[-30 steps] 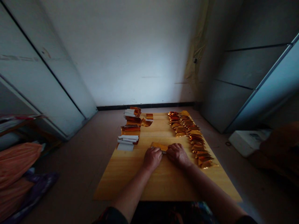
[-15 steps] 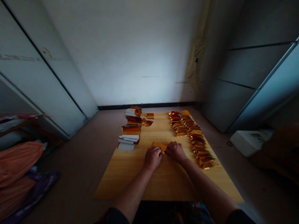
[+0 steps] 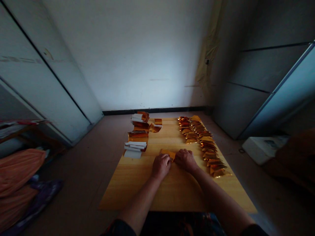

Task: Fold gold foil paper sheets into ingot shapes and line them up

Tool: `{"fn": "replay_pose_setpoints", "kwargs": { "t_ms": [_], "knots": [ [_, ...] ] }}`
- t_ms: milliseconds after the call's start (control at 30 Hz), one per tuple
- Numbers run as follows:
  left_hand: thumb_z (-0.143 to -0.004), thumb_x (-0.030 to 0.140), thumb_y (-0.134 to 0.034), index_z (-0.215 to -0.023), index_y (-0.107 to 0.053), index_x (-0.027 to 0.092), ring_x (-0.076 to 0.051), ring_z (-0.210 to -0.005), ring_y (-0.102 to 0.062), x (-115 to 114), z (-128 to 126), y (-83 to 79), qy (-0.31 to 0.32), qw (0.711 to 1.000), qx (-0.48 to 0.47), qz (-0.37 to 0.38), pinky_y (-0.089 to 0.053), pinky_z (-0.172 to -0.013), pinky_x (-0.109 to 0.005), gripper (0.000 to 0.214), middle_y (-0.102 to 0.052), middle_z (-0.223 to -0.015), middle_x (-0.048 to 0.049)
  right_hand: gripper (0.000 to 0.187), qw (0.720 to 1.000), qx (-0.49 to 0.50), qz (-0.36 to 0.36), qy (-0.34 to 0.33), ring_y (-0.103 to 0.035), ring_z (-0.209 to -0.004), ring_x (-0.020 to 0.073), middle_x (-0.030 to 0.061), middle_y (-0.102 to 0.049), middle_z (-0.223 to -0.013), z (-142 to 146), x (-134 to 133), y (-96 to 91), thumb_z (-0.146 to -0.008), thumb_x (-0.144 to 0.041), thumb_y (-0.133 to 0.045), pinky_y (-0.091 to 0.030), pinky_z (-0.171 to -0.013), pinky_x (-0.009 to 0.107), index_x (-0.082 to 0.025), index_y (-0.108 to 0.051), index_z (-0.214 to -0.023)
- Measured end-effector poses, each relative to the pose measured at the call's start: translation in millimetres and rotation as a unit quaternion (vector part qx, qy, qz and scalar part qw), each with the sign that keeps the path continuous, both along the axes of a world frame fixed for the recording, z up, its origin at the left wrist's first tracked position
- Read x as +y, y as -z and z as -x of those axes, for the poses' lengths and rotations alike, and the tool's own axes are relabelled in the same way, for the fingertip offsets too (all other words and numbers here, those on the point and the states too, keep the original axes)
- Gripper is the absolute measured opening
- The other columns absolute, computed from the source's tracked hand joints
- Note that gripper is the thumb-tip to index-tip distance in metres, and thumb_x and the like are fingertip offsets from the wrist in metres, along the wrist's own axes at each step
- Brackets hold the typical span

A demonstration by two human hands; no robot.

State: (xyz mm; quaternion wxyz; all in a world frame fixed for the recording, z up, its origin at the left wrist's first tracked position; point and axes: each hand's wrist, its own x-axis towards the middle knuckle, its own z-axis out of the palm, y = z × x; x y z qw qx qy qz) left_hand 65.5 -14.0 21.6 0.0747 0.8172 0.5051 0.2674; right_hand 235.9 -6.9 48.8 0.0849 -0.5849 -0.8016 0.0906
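Note:
A gold foil paper sheet [image 3: 167,153] lies on the wooden table [image 3: 172,190] in the middle. My left hand [image 3: 160,166] and my right hand [image 3: 185,160] rest side by side on its near edge, fingers curled down and pinching the paper between them. Most of the sheet is hidden under my knuckles; only its far left corner shows.
A row of folded gold pieces [image 3: 203,144] runs along the table's right side. Stacks of gold and white paper sheets [image 3: 137,137] sit at the far left. A white box [image 3: 263,148] lies on the floor at right, orange and purple cloth [image 3: 22,177] at left.
My right hand has shifted slightly left and away, closing up against the left hand; less of the gold sheet shows between and beyond them. The view has drifted a little.

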Motion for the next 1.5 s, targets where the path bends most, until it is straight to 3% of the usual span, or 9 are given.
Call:
{"fn": "replay_pose_setpoints", "kwargs": {
  "t_ms": [433, 633, 867, 1067, 1200, 1333, 1500],
  "knots": [
    [-0.077, 0.015, -0.057, -0.080, -0.062, 0.020, -0.017, -0.087, -0.059, 0, 3, 1.5, 0.013, 0.999, -0.030, 0.022, -0.044, -0.078, -0.030, 0.008, -0.065, -0.086, -0.0035, 0.025, 0.995, -0.052, 0.019, 0.089, -0.056, -0.092, 0.0230, 0.0092, -0.064, -0.095, 19, 4, -0.3, -0.088, -0.030, -0.044, -0.035, -0.074, 0.034, -0.022, -0.068, -0.088],
    [-0.079, 0.016, -0.055, -0.076, -0.060, 0.019, -0.017, -0.084, -0.058, -1, -5, -3.6, -0.035, 0.999, -0.015, 0.037, -0.044, -0.075, -0.030, 0.006, -0.064, -0.084, -0.0035, 0.028, 0.992, -0.055, 0.035, 0.108, -0.058, -0.093, 0.0246, 0.0106, -0.065, -0.096, 22, 6, -4.0, -0.087, -0.028, -0.042, -0.037, -0.075, 0.036, -0.021, -0.069, -0.088],
    [-0.077, 0.011, -0.052, -0.072, -0.057, 0.018, -0.018, -0.086, -0.055, -1, -12, 2.5, -0.099, 0.995, -0.014, 0.018, -0.043, -0.078, -0.032, 0.010, -0.060, -0.085, -0.0053, 0.032, 0.992, -0.064, 0.023, 0.110, -0.060, -0.090, 0.0247, 0.0121, -0.066, -0.093, 22, 8, -2.2, -0.088, -0.028, -0.039, -0.039, -0.074, 0.037, -0.020, -0.069, -0.089],
    [-0.075, 0.010, -0.052, -0.075, -0.058, 0.019, -0.019, -0.088, -0.053, 2, -12, 4.6, -0.114, 0.993, -0.011, 0.037, -0.043, -0.078, -0.032, 0.010, -0.059, -0.089, -0.0057, 0.027, 0.991, -0.071, 0.031, 0.112, -0.060, -0.089, 0.0232, 0.0110, -0.067, -0.093, 21, 10, -0.7, -0.085, -0.030, -0.044, -0.039, -0.074, 0.035, -0.022, -0.069, -0.090],
    [-0.075, 0.006, -0.052, -0.086, -0.062, 0.021, -0.018, -0.092, -0.053, 2, -9, 3.1, -0.080, 0.996, -0.021, 0.032, -0.043, -0.080, -0.030, 0.021, -0.060, -0.094, -0.0042, 0.024, 0.991, -0.043, 0.044, 0.118, -0.059, -0.090, 0.0227, 0.0092, -0.067, -0.093, 20, 9, -3.6, -0.083, -0.029, -0.047, -0.037, -0.076, 0.034, -0.023, -0.069, -0.088],
    [-0.079, 0.007, -0.051, -0.083, -0.067, 0.024, -0.018, -0.094, -0.053, -1, -7, 3.5, -0.049, 0.998, 0.007, 0.032, -0.042, -0.081, -0.030, 0.024, -0.060, -0.097, -0.0029, 0.025, 0.990, -0.016, 0.058, 0.126, -0.059, -0.089, 0.0206, 0.0065, -0.067, -0.094, 19, 9, -4.9, -0.085, -0.026, -0.044, -0.035, -0.077, 0.034, -0.023, -0.068, -0.087],
    [-0.082, 0.013, -0.052, -0.090, -0.070, 0.027, -0.019, -0.098, -0.052, -2, -5, 3.8, -0.036, 0.997, 0.055, 0.031, -0.042, -0.083, -0.032, 0.024, -0.060, -0.103, -0.0032, 0.022, 0.995, 0.018, 0.037, 0.087, -0.057, -0.091, 0.0176, 0.0043, -0.065, -0.098, 7, 8, -1.2, -0.085, -0.022, -0.047, -0.035, -0.080, 0.029, -0.025, -0.069, -0.088]
  ]
}}
